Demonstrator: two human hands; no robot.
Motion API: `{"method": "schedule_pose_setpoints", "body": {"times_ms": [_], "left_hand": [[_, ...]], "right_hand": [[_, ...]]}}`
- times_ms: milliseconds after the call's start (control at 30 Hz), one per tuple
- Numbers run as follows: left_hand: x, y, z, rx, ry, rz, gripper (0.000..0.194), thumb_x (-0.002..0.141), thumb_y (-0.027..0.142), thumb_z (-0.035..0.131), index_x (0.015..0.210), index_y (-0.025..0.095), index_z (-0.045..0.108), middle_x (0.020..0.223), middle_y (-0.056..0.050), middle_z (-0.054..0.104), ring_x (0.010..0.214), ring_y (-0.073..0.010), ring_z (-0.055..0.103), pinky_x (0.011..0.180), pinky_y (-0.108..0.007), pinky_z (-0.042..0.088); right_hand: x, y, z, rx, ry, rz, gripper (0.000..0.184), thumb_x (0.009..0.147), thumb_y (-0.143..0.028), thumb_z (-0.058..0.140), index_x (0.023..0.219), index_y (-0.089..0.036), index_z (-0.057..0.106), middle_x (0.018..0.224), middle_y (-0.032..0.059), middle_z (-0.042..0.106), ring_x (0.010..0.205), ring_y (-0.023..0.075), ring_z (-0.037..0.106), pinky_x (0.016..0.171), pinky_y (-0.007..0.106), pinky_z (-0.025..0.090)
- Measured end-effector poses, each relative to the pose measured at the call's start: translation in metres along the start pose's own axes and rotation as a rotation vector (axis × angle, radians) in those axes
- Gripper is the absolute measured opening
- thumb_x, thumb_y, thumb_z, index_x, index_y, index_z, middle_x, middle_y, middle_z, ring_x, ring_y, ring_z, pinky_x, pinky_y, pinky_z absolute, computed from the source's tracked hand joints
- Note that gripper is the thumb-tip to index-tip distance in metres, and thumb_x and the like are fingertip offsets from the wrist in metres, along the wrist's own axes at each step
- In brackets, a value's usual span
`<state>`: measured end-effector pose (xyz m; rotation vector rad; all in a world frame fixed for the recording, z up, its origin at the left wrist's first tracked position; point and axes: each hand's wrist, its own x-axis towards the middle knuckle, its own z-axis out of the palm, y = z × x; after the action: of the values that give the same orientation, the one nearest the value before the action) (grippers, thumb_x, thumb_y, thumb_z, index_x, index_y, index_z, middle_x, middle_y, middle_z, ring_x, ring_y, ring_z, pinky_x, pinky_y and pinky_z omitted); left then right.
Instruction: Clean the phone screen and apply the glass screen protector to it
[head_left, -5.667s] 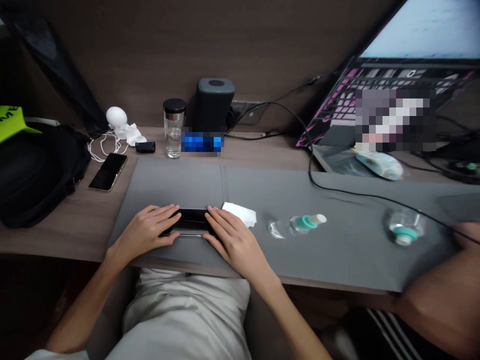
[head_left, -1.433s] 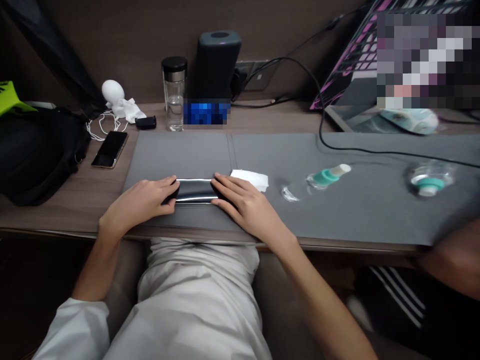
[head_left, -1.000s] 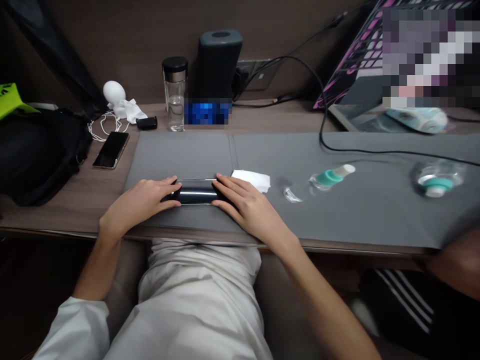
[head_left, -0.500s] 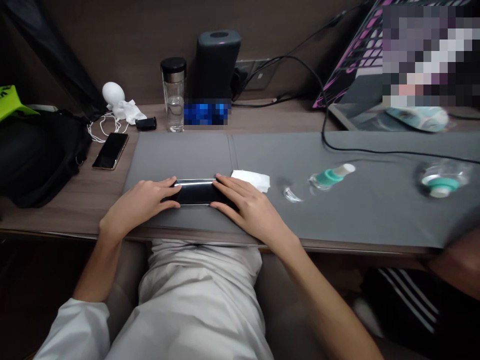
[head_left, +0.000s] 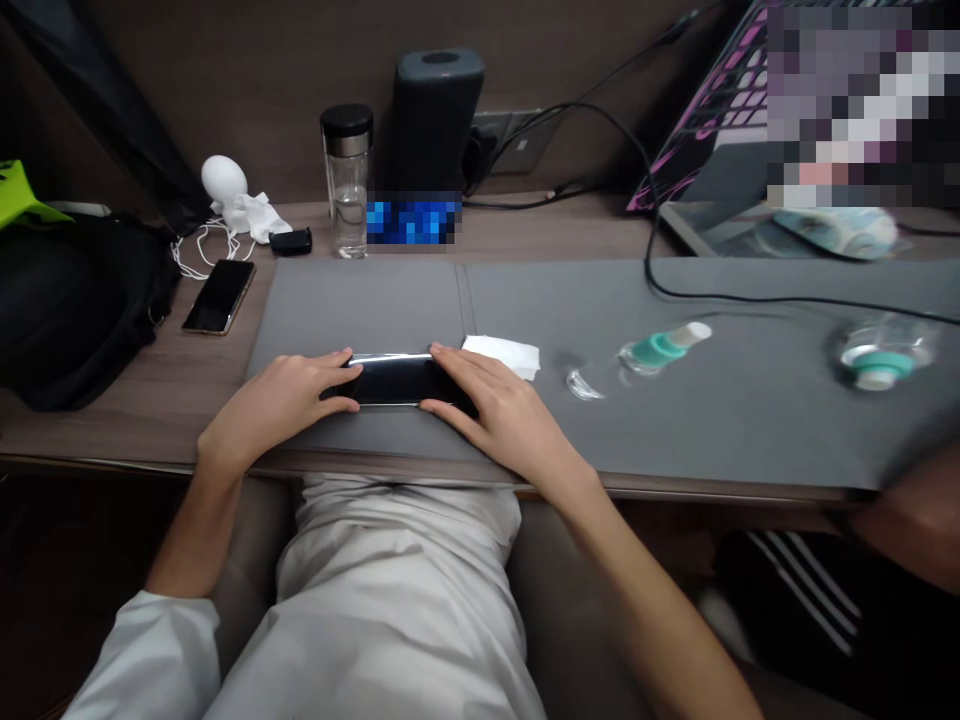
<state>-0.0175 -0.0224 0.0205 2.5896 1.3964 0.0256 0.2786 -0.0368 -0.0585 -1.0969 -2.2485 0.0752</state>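
A black phone lies lengthwise on the grey desk mat, near the front edge. My left hand grips its left end, thumb below and fingers on top. My right hand holds its right end the same way, fingers laid over the screen. A folded white cloth lies just beyond my right fingertips. Right of it a small clear bottle with a teal cap lies on its side on the mat.
A second phone, white earphones, a glass tumbler and a dark speaker sit at the back left. A black bag fills the left. A black cable crosses the mat. Another bottle and another person's arm are at right.
The phone has tipped slightly between my hands, its shiny glare gone and its dark face showing. Both hands stay on its ends.
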Motion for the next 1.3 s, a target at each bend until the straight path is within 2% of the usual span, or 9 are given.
{"method": "schedule_pose_setpoints", "body": {"times_ms": [167,333,733,900,1033,1300], "left_hand": [[0.0010,0.0018,-0.0011,-0.020,0.022,-0.011,0.043,0.102,0.045,0.072,0.143,0.032,0.071,0.161,-0.001,0.059,0.137,-0.0331,0.067,0.115,-0.043,0.053],[0.0016,0.0031,-0.0028,-0.052,0.029,-0.015,0.045,0.102,0.044,0.072,0.145,0.031,0.069,0.160,-0.001,0.061,0.140,-0.0301,0.066,0.117,-0.040,0.051],[0.0008,0.0024,-0.0015,-0.049,0.050,-0.006,0.047,0.100,0.044,0.075,0.144,0.028,0.069,0.158,-0.001,0.063,0.139,-0.0294,0.066,0.115,-0.038,0.051],[-0.0001,0.0021,-0.0026,-0.019,0.044,0.011,0.048,0.101,0.046,0.073,0.146,0.029,0.067,0.158,-0.002,0.062,0.138,-0.0297,0.067,0.115,-0.038,0.052],[-0.0004,0.0031,-0.0031,0.005,0.039,0.016,0.048,0.102,0.045,0.073,0.146,0.026,0.067,0.159,-0.003,0.062,0.138,-0.0301,0.067,0.115,-0.039,0.052],[-0.0002,0.0007,-0.0007,-0.013,0.048,0.005,0.046,0.103,0.048,0.070,0.145,0.029,0.068,0.158,-0.002,0.062,0.137,-0.0295,0.067,0.115,-0.038,0.051]], "right_hand": [[0.0007,-0.0001,-0.0004,0.015,-0.010,0.018,0.060,0.108,-0.049,0.057,0.159,-0.018,0.051,0.150,0.0173,0.068,0.138,0.0340,0.065,0.116,0.056,0.055],[0.0008,-0.0014,-0.0017,0.034,-0.040,0.055,0.062,0.108,-0.050,0.057,0.163,-0.024,0.047,0.152,0.0145,0.066,0.140,0.0346,0.063,0.118,0.059,0.053],[0.0007,-0.0003,-0.0011,0.021,-0.023,0.034,0.059,0.108,-0.050,0.056,0.158,-0.018,0.052,0.151,0.0165,0.067,0.139,0.0339,0.064,0.117,0.056,0.055],[0.0004,-0.0006,-0.0010,0.030,-0.031,0.047,0.061,0.108,-0.052,0.055,0.161,-0.021,0.049,0.152,0.0152,0.066,0.140,0.0344,0.063,0.117,0.058,0.054],[0.0004,-0.0008,-0.0009,0.025,-0.017,0.035,0.060,0.108,-0.051,0.056,0.158,-0.018,0.052,0.150,0.0168,0.067,0.139,0.0344,0.064,0.117,0.056,0.054],[-0.0005,-0.0007,-0.0009,0.023,-0.028,0.045,0.060,0.108,-0.051,0.056,0.160,-0.021,0.051,0.152,0.0145,0.067,0.140,0.0342,0.064,0.118,0.057,0.054]]}}
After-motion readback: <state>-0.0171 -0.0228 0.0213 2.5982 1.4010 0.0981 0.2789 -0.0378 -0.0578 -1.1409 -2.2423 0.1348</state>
